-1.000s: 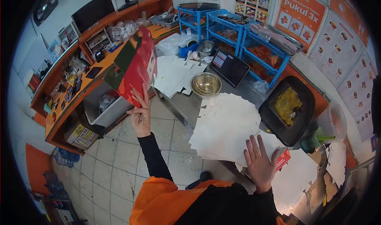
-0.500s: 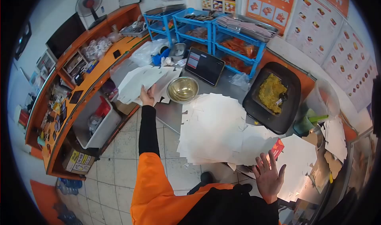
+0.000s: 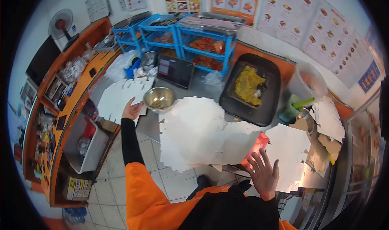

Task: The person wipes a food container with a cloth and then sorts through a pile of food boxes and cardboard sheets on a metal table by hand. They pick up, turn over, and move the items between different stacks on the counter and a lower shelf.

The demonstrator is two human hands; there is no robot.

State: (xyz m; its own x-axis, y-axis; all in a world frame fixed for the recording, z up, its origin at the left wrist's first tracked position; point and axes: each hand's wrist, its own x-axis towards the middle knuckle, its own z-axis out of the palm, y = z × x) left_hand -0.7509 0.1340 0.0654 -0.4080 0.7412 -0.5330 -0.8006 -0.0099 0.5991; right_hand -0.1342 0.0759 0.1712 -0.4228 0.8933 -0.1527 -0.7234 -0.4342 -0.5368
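My left hand is at the near right edge of a stack of white die-cut cardboard sheets, its fingers apart and nothing gripped. A steel bowl stands just to the right of that hand. My right hand hovers with spread fingers, palm showing, and holds nothing. Just beyond its fingertips a red printed cardboard piece sticks up among the sheets. A larger pile of white cardboard sheets covers the counter between my hands, and another white sheet lies to the right.
Behind the bowl stands a tablet. Blue tiered racks hold trays of food. A black tray contains yellow food. A green cup and a clear bucket stand right. A grey bin is below left.
The left stack, raised in my left hand before, now lies lower and flatter, and the hand has loosened. The view has swung right. My right hand stays spread, and more of the red piece shows.
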